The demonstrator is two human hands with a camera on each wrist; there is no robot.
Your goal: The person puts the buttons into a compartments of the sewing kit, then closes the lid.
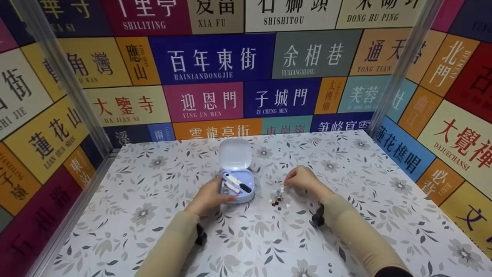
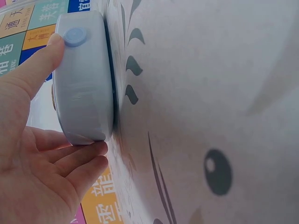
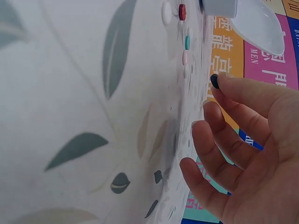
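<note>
A small lilac box (image 1: 249, 197) stands on the table with its pale hinged lid (image 1: 235, 154) raised. White tools, one with a black end (image 1: 245, 187), lie inside it. My left hand (image 1: 209, 197) grips the box's left side. In the left wrist view, the thumb (image 2: 42, 60) lies by the round blue catch (image 2: 75, 36) and the other fingers bend at the side. My right hand (image 1: 304, 179) pinches a small dark button-like disc (image 3: 214, 81) between thumb and forefinger. Several small coloured discs, including a red one (image 3: 182, 12) and a teal one (image 3: 187, 42), lie between the hands.
A floral cloth (image 1: 153, 231) covers the table. Behind and beside it stand walls of coloured panels (image 1: 211, 57) with lettering, joined by metal corner posts (image 1: 399, 65). A tiny pale disc (image 1: 288, 205) lies apart from the cluster, nearer the right forearm.
</note>
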